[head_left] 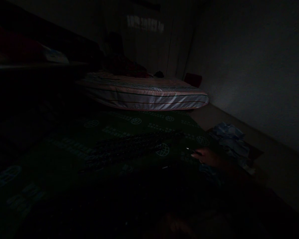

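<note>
The room is very dark. My right hand (209, 156) reaches out low at the right over a green printed mat (137, 126) on the floor. Its fingers look drawn together around a small shiny thing (188, 149) that I cannot make out. A long dark mass of strands (129, 147), perhaps braided hair or cord, lies across the mat just left of the hand. My left hand is not visible.
A striped mattress (149, 96) lies on the floor beyond the mat, with dark clothes on it. Crumpled pale blue cloth (230, 139) sits by the right wall (259, 66). Dark furniture stands at the left.
</note>
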A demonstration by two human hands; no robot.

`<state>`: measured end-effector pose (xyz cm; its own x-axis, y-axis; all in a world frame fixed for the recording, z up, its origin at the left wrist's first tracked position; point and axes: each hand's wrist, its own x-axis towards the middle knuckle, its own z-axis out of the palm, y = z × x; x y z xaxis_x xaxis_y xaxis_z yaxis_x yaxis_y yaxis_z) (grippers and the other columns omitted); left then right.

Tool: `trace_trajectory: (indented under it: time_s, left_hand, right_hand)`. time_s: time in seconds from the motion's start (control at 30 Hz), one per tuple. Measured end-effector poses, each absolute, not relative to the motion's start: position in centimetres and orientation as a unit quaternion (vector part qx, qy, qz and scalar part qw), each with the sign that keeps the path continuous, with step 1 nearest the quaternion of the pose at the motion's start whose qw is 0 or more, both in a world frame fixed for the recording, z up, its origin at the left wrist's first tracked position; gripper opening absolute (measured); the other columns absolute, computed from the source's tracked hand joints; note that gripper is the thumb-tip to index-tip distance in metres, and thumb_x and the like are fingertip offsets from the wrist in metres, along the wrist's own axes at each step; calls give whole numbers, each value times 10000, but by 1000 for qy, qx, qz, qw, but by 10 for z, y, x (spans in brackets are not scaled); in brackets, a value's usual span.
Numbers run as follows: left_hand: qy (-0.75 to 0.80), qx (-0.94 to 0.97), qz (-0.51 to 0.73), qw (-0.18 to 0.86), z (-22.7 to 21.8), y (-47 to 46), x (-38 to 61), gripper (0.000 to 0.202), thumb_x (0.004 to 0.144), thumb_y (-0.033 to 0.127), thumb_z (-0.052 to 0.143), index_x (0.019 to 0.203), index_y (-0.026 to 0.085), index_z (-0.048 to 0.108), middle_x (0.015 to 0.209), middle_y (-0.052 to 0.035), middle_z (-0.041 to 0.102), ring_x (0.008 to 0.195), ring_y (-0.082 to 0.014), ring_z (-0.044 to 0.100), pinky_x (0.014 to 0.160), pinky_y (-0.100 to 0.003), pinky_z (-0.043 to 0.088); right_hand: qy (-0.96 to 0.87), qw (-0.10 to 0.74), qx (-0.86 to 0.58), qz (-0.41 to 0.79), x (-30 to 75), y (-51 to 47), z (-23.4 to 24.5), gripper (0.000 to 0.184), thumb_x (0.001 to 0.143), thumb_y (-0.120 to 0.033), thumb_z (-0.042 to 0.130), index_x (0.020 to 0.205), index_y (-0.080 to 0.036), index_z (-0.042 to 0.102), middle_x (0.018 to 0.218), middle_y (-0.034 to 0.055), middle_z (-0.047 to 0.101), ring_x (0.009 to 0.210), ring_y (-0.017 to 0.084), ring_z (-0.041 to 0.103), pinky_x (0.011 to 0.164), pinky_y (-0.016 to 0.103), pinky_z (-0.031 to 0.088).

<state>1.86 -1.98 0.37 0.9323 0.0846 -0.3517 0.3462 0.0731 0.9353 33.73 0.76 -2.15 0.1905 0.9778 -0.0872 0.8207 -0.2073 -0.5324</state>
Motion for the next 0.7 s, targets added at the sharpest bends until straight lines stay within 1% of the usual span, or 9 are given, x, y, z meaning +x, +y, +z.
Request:
trace_trajectory:
  time_s: [0.1,0.17,0.27,0.33,0.4,0.47,0.53,0.63,0.7]
  left_hand:
    - [160,681,-90,708,5,-19,20,337,834,336,528,1116,153,518,1121,-79,549,951,-202,564,801,-403,499]
    - [160,686,-91,704,6,-20,20,339,833,336,530,1116,151,517,1118,-79,551,947,-201,566,797,-401,501]
    - [160,690,-96,699,6,-21,21,335,833,337,530,1110,149,520,1106,-77,556,934,-197,570,785,-393,505]
    - [159,692,-99,697,4,-23,22,335,832,339,531,1106,147,522,1100,-74,558,929,-198,571,782,-391,506]
    - [157,693,-101,696,1,-25,25,332,833,341,529,1100,144,526,1095,-71,561,930,-201,571,782,-391,506]
    - [152,694,-102,696,-3,-28,28,321,833,347,527,1076,138,539,1068,-66,574,911,-196,577,774,-385,506]
    - [148,697,-98,695,-8,-31,32,296,819,356,547,1008,130,575,996,-54,605,856,-177,589,749,-357,504]
    - [145,702,-83,692,-13,-36,38,244,741,358,634,869,152,654,845,-17,652,749,-142,580,674,-251,459]
    - [152,711,-64,684,-13,-39,39,221,703,350,654,824,169,683,754,4,652,663,-117,548,597,-205,409]
  right_hand:
    - [-595,182,-757,198,340,-10,-8,376,790,-462,436,616,-168,590,524,7,562,475,118,512,468,221,355]
    - [-594,194,-764,163,339,-17,8,407,805,-476,396,616,-174,593,533,23,582,491,135,540,492,235,382]
    - [-586,224,-777,59,330,-26,37,440,819,-498,350,648,-190,613,578,45,618,532,160,572,527,259,402]
    - [-574,231,-785,-20,317,-33,56,449,809,-511,352,632,-196,618,604,66,629,583,187,589,568,284,408]
    - [-563,267,-780,-54,300,-41,69,472,823,-501,314,633,-196,620,621,77,632,615,200,599,588,296,410]
    - [-554,315,-770,-20,280,-49,74,489,833,-503,279,681,-190,624,568,59,606,552,181,579,543,284,405]
    - [-541,353,-762,46,260,-57,73,468,827,-513,300,716,-185,614,495,24,556,464,150,534,479,259,384]
    - [-516,398,-738,175,233,-67,65,408,814,-519,367,803,-176,587,493,-18,544,375,103,471,418,228,358]
    - [-486,414,-720,270,218,-76,59,404,799,-537,403,805,-168,567,526,-18,568,349,88,462,387,216,339]
